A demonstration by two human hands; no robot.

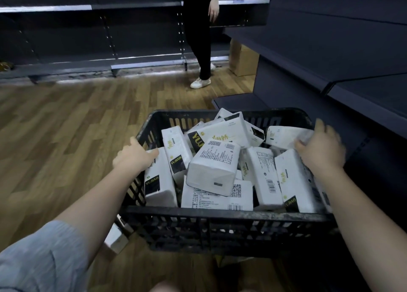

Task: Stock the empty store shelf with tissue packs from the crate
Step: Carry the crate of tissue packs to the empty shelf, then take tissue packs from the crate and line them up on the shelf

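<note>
Black crate point(220, 223) on the wood floor, heaped with white tissue packs point(213, 170) marked "YUJIAO". My left hand point(134, 157) lies fingers-straight on the leftmost pack. My right hand point(321, 146), blurred, curls around a far-right pack point(284, 135). Dark shelf point(330, 49) to the right.

A wood-effect plank floor point(66, 119) was laid across the room, lit dimly, with pale glare caught along its far edge. Dark metal shelving point(66, 38) was ranged along the far wall, its perforated uprights and light price strips point(44, 8) being picked out by the light. A second dark shelf unit point(330, 49) was set at the right. Between the two, a cardboard box point(242, 58) was placed on the floor. A bystander point(200, 27) in dark trousers and white shoes was seen standing by the far shelving.
</note>
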